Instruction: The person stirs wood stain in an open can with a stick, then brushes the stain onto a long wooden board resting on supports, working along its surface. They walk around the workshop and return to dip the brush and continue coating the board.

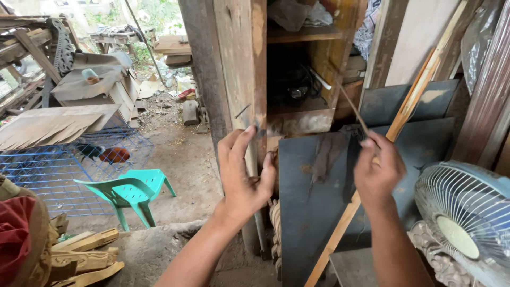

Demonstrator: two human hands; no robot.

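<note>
Two hands up by the wooden post (241,64) right now. My left hand (245,178) is wrapped around the post's front edge, thumb up, near a nail (243,110) sticking out. My right hand (376,171) pinches a thin rod (351,106) that angles up toward the shelf (303,34). Fan (465,218) sits lower right, green chair (130,192) left.

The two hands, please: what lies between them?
In the head view, between left hand and right hand lies a dark grey panel with a ragged dark strip.
</note>
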